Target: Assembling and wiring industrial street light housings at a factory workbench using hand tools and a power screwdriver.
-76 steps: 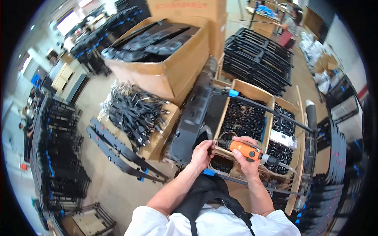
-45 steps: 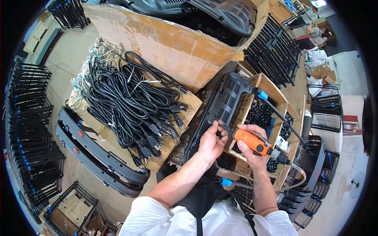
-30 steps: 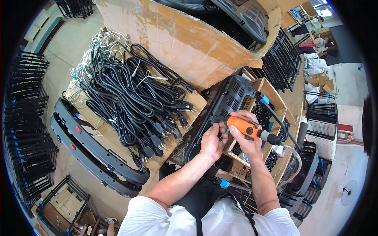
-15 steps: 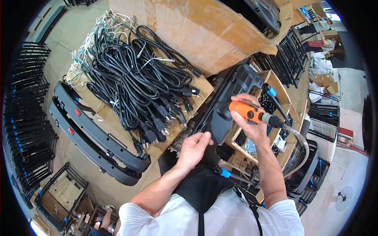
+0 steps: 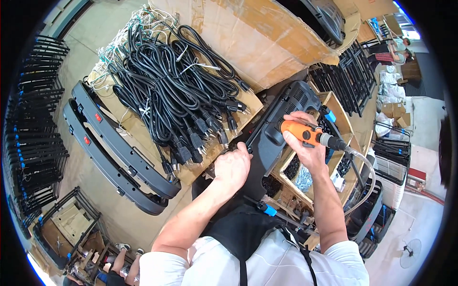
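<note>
My right hand is wrapped round an orange air screwdriver, from whose grey fitting a clear hose runs down to the right. The tool's front end meets or overlaps a black plastic housing with vent slots; its tip is hidden. At the housing's left edge is my left hand, fingers curled and pressed together against that edge. What they pinch there, if anything, is hidden. Just left of this hand, bundled black power cords with plugs lie on a cardboard sheet.
Right of the housing stands a wooden box with compartments of screws and small black parts. A tall cardboard carton rises at the back. Two long curved grey covers lie at left. Black frames are stacked far left.
My left hand has moved forward along the housing's left edge, and its fingers are now turned away from me. My right hand still holds the screwdriver at nearly the same spot. The view has shifted slightly.
</note>
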{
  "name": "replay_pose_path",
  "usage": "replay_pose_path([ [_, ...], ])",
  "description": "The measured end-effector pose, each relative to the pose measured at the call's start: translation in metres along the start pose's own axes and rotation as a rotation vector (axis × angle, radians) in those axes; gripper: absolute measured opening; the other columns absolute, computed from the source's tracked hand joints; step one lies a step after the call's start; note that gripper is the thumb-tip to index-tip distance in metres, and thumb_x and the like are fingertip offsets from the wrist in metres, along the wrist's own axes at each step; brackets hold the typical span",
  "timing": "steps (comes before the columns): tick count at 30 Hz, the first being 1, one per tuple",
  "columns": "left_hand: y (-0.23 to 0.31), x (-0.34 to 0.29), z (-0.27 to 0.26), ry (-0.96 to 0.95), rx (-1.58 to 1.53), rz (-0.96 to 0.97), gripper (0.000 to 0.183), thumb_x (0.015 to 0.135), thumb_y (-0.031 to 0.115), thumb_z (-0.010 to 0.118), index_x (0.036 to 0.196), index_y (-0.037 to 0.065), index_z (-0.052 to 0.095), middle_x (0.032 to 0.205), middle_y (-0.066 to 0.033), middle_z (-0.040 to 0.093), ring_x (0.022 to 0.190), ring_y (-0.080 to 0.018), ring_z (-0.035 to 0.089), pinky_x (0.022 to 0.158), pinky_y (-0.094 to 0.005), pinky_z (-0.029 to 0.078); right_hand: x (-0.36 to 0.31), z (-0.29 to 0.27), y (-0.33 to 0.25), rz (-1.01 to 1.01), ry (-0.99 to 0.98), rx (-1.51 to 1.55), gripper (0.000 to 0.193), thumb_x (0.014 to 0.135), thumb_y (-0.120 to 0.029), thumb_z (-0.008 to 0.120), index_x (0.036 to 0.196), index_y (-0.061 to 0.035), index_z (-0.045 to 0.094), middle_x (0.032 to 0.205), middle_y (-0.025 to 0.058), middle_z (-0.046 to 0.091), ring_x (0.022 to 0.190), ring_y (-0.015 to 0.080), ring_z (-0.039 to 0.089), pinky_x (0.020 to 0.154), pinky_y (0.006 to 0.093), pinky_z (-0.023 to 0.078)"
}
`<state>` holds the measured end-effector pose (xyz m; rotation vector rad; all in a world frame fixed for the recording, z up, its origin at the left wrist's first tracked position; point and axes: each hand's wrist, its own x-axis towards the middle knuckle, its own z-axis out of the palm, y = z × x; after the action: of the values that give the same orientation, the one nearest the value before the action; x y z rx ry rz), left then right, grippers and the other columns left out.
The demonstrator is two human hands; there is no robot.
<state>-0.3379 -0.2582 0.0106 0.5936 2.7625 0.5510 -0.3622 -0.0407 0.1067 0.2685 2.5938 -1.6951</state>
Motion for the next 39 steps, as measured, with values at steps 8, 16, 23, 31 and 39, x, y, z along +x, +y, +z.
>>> replay_pose_path([
  [8,0.000,-0.005,0.004,0.082,0.068,0.145,0.020,0.091,0.013,0.065,0.107,0.000,0.069,0.066,-0.0002,0.065,0.056,-0.0150,0.070,0.044,-0.0327,0.053,-0.006,-0.002,0.004,-0.069,0.025,-0.024,0.052,0.091,-0.005,0.079,0.138,-0.0001,0.057,0.131,0.0147,0.071,0.124,0.0217,0.067,0.110,0.0361,0.052],
  [16,-0.001,-0.007,0.007,0.022,-0.051,0.062,0.029,0.103,0.030,0.065,0.097,0.004,0.056,0.061,-0.0067,0.067,0.054,-0.0233,0.071,0.047,-0.0371,0.056,-0.003,0.000,0.003,-0.068,0.013,-0.033,0.050,0.092,-0.004,0.080,0.136,0.0006,0.058,0.132,0.0149,0.070,0.122,0.0225,0.068,0.110,0.0379,0.053],
  [23,0.001,-0.006,0.005,-0.010,0.022,0.050,0.025,0.102,0.028,0.065,0.097,0.006,0.054,0.065,-0.0031,0.067,0.056,-0.0192,0.072,0.044,-0.0356,0.054,-0.001,0.003,-0.003,-0.016,0.022,-0.048,0.051,0.090,-0.007,0.081,0.135,0.0000,0.059,0.130,0.0147,0.072,0.120,0.0223,0.069,0.108,0.0373,0.053],
  [31,0.000,-0.005,0.005,0.017,0.111,0.057,0.014,0.087,0.010,0.067,0.092,0.012,0.054,0.067,0.0020,0.066,0.059,-0.0115,0.071,0.046,-0.0304,0.057,0.010,0.010,-0.005,0.004,-0.054,-0.104,0.040,0.088,-0.009,0.082,0.125,-0.0045,0.067,0.130,0.0143,0.072,0.116,0.0221,0.069,0.105,0.0373,0.054],
  [39,-0.005,-0.027,-0.024,-0.061,-0.689,-0.078,0.019,0.110,0.028,0.058,0.116,0.010,0.062,0.085,-0.0080,0.071,0.082,-0.0191,0.073,0.070,-0.0378,0.057,0.009,0.004,0.000,0.012,-0.062,-0.077,0.040,0.089,-0.008,0.080,0.127,-0.0044,0.066,0.130,0.0107,0.072,0.116,0.0191,0.068,0.103,0.0358,0.055],
])
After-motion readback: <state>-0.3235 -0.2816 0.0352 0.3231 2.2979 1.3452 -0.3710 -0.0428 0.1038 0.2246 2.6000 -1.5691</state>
